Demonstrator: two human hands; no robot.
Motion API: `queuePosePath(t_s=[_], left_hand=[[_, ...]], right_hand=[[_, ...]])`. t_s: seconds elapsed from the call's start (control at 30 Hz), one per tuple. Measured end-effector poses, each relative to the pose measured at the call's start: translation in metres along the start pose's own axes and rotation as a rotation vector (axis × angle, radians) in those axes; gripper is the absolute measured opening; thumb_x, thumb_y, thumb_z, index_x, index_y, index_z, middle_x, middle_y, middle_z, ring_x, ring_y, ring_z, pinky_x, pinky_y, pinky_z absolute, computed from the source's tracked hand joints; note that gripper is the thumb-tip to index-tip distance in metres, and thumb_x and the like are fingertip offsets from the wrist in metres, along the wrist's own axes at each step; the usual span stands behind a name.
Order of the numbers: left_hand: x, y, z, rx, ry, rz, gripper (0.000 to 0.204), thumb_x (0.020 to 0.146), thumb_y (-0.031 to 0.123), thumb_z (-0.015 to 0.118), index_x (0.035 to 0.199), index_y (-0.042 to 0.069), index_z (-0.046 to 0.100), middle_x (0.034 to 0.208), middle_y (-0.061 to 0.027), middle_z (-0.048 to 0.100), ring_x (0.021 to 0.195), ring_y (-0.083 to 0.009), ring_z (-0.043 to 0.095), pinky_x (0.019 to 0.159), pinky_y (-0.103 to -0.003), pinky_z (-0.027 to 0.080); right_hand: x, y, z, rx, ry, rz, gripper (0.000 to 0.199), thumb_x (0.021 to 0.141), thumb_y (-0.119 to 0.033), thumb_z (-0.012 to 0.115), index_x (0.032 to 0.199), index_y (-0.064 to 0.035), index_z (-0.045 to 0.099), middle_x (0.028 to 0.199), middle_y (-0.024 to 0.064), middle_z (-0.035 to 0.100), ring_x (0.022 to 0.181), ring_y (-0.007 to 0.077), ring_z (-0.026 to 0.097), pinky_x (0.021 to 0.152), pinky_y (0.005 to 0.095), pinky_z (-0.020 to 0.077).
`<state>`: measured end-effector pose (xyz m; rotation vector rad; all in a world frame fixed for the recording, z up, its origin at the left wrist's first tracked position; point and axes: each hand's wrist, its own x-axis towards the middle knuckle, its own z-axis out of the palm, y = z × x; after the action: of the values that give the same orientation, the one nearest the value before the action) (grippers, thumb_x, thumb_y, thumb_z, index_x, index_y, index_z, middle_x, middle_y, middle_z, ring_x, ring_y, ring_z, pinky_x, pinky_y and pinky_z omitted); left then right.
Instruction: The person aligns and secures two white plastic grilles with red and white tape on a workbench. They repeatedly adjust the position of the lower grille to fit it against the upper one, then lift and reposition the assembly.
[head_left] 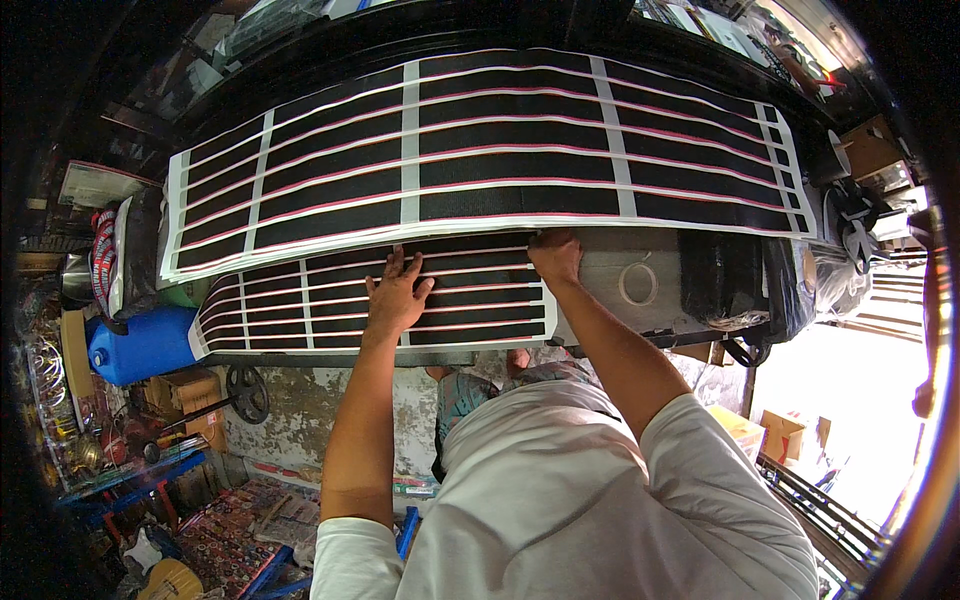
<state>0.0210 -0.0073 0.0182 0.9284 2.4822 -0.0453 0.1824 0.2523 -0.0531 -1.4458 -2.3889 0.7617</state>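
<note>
A long sheet (330, 325) with black panels, white bands and thin red lines lies in front of me. My left hand (398, 292) rests on its middle, palm down and fingers spread. At the sheet's right end, my right hand (556, 258) is closed with its fingers curled under. Whatever it may grip is too hidden to make out. Beyond both hands lies a larger sheet or stack of sheets (510, 150) with the same pattern, its near edge overlapping the far part of the nearer sheet.
A pale ring (625, 285), like a tape roll, lies on the grey surface right of my right hand. Farther right is a black plastic-wrapped bundle (722, 275). A blue jerrycan (150, 345) stands at the left, with cardboard boxes (190, 398) below it.
</note>
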Motion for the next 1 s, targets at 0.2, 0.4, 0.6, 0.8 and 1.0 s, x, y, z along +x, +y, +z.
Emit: queuePosePath(t_s=[0.2, 0.4, 0.6, 0.8, 1.0], left_hand=[[0.001, 0.000, 0.001, -0.005, 0.020, 0.008, 0.065, 0.110, 0.059, 0.049, 0.167, 0.031, 0.040, 0.180, -0.0091, 0.020, 0.165, -0.0288, 0.023, 0.128, -0.074, 0.018], [-0.001, -0.001, 0.002, -0.017, 0.033, 0.044, 0.064, 0.108, 0.062, 0.050, 0.166, 0.035, 0.043, 0.179, -0.0150, 0.022, 0.164, -0.0338, 0.024, 0.126, -0.076, 0.019], [0.001, 0.003, 0.006, 0.014, 0.046, 0.027, 0.068, 0.106, 0.067, 0.049, 0.166, 0.036, 0.042, 0.178, -0.0170, 0.023, 0.164, -0.0356, 0.024, 0.127, -0.076, 0.019], [0.003, 0.008, 0.005, 0.024, 0.044, 0.038, 0.069, 0.106, 0.070, 0.046, 0.166, 0.037, 0.041, 0.178, -0.0175, 0.021, 0.165, -0.0361, 0.023, 0.127, -0.075, 0.018], [0.001, 0.005, 0.008, 0.037, 0.053, 0.022, 0.070, 0.105, 0.071, 0.047, 0.166, 0.036, 0.041, 0.178, -0.0199, 0.020, 0.165, -0.0377, 0.022, 0.126, -0.076, 0.019]], right_hand=[[0.008, 0.006, 0.000, 0.061, -0.223, 0.062, 0.046, 0.093, -0.030, 0.069, 0.128, -0.0001, 0.071, 0.126, 0.0271, 0.070, 0.124, 0.0423, 0.067, 0.111, 0.0602, 0.0460], [0.006, 0.005, 0.004, -0.013, -0.062, 0.030, 0.032, 0.090, -0.025, 0.069, 0.113, -0.0038, 0.077, 0.115, 0.0256, 0.077, 0.110, 0.0456, 0.074, 0.095, 0.0515, 0.0608], [0.007, 0.011, 0.013, -0.031, 0.004, -0.007, 0.030, 0.089, -0.024, 0.068, 0.110, -0.0061, 0.079, 0.111, 0.0230, 0.078, 0.104, 0.0436, 0.076, 0.091, 0.0492, 0.0623], [0.016, 0.029, 0.028, -0.145, 0.056, -0.110, 0.025, 0.088, -0.022, 0.068, 0.105, -0.0059, 0.079, 0.105, 0.0204, 0.079, 0.097, 0.0435, 0.077, 0.085, 0.0490, 0.0633], [0.013, 0.019, 0.021, -0.051, -0.004, -0.059, 0.024, 0.087, -0.020, 0.068, 0.104, -0.0064, 0.079, 0.103, 0.0204, 0.079, 0.098, 0.0423, 0.077, 0.084, 0.0486, 0.0636]])
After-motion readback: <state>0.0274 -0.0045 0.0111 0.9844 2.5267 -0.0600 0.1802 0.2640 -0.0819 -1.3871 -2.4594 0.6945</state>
